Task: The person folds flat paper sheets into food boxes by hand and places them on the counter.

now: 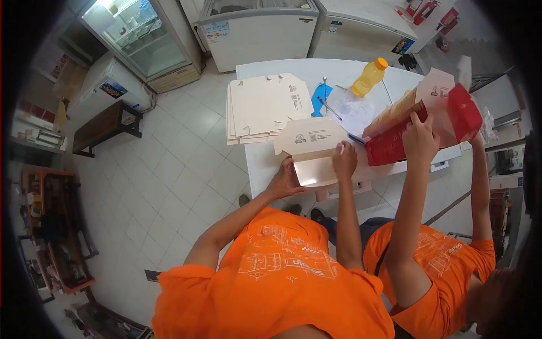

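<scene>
A partly folded cardboard box (pixel 316 142) stands at the front edge of the white table (pixel 265 165), its printed flap raised and its inside facing me. My left hand (pixel 285 181) grips the box's left side. On its right side, my right hand (pixel 344 162) has its fingers closed on the upper edge. Behind it to the left lies a stack of flat cardboard blanks (pixel 262 104). A blue card (pixel 321 100), a written paper (pixel 351 111) and a pen (pixel 329 108) are behind the box.
A co-worker in orange (pixel 437 248) at the right handles a red box (pixel 387 144). A yellow bottle (pixel 370 77) stands at the table's back. Beyond are chest freezers (pixel 259 42) and a glass-door fridge (pixel 141 39); a bench (pixel 107 129) is at the left.
</scene>
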Tool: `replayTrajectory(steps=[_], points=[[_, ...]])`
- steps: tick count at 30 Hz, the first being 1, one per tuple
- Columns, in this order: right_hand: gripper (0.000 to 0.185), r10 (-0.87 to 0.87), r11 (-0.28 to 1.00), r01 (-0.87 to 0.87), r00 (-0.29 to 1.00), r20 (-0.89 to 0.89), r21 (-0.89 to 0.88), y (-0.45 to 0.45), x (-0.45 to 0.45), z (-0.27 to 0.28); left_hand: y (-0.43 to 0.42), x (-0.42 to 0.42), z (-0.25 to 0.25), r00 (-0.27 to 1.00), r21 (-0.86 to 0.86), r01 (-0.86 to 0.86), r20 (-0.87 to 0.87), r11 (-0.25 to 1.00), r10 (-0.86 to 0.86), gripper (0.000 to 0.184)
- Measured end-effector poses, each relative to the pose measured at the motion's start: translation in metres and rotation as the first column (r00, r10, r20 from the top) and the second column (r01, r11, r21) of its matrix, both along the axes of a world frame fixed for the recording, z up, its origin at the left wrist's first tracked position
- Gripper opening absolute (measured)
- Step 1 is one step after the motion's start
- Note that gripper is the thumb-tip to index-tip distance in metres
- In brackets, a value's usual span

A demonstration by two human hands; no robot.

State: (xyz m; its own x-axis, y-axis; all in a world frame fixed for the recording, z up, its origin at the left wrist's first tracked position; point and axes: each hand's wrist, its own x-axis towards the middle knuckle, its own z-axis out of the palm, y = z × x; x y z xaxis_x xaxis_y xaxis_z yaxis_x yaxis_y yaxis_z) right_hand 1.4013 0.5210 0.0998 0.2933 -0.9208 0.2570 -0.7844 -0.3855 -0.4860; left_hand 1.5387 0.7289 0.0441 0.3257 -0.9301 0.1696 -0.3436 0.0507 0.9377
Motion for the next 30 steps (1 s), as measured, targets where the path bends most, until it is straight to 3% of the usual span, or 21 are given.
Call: replayTrajectory(steps=[3, 6, 9, 15, 18, 21, 24, 26, 27, 28, 30], points=[[0.05, 0.126, 0.845, -0.072, 0.99, -0.067, 0.53, -0.03, -0.024, -0.035, -0.001, 0.005, 0.007, 0.986, 0.019, 0.04, 0.164, 0.999, -0.043, 0.092], [0.061, 0.08, 0.885, -0.073, 0.997, 0.004, 0.459, -0.021, -0.03, -0.05, -0.005, 0.006, -0.004, 0.997, -0.009, 0.055, 0.048, 0.998, -0.055, 0.083], [0.058, 0.082, 0.911, -0.138, 0.984, 0.158, 0.388, -0.019, -0.032, -0.064, 0.0, 0.006, -0.003, 0.996, 0.035, 0.08, 0.025, 0.996, -0.081, 0.079], [0.055, 0.053, 0.91, -0.066, 0.998, 0.042, 0.409, -0.02, -0.028, -0.063, -0.002, 0.013, -0.012, 0.99, 0.015, 0.138, 0.007, 0.99, -0.138, 0.085], [0.055, 0.091, 0.904, -0.083, 0.996, 0.002, 0.419, -0.018, -0.03, -0.048, 0.003, 0.019, 0.002, 0.989, -0.04, 0.059, 0.138, 0.997, -0.053, 0.07], [0.049, 0.123, 0.919, -0.107, 0.992, -0.018, 0.379, -0.008, -0.042, -0.025, 0.031, 0.047, 0.041, 0.939, 0.235, -0.08, 0.345, 0.969, -0.006, 0.045], [0.041, 0.02, 0.977, -0.047, 0.991, 0.131, 0.206, 0.008, -0.056, -0.024, 0.034, 0.101, 0.008, 0.884, 0.33, -0.282, 0.453, 0.901, 0.111, 0.027], [0.036, -0.043, 0.988, 0.008, 0.972, 0.231, 0.152, 0.012, -0.065, -0.035, 0.004, 0.144, -0.005, 0.783, 0.104, -0.409, 0.551, 0.906, 0.291, 0.035], [0.034, -0.073, 0.991, 0.039, 0.958, 0.279, 0.126, 0.015, -0.068, -0.039, -0.011, 0.163, 0.0, 0.714, 0.036, -0.388, 0.643, 0.921, 0.275, 0.052], [0.033, -0.069, 0.994, 0.043, 0.958, 0.278, 0.099, 0.02, -0.071, -0.04, -0.024, 0.177, 0.006, 0.667, 0.116, -0.35, 0.727, 0.929, 0.161, 0.07], [0.033, -0.064, 0.998, 0.058, 0.958, 0.279, 0.033, 0.031, -0.07, -0.038, -0.05, 0.201, -0.007, 0.666, 0.393, -0.33, 0.742, 0.858, -0.084, 0.073]])
